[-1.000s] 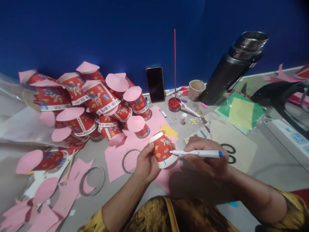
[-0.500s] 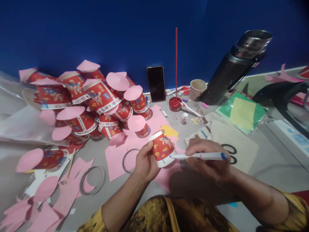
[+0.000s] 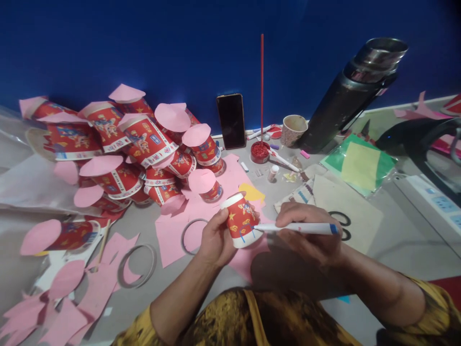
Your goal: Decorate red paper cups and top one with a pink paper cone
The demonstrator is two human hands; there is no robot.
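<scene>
My left hand holds a red patterned paper cup, tilted, with its white rim toward me. Blue marker lines show on the cup near that rim. Pinched in my right hand is a white marker with a blue end; its tip touches the cup's right side. Pink paper lies beneath and left of the cup, with a yellow scrap just behind it. Red cups with pink paper tops are piled at the back left.
A phone leans on the blue wall. Behind my hands stand a red pot with a tall stick, a small cup and a black flask. Tape rings and pink scraps lie left; scissors lie right.
The marker tip has moved slightly up along the cup's right side, and the blue line there is longer. The whole view has shifted a little.
</scene>
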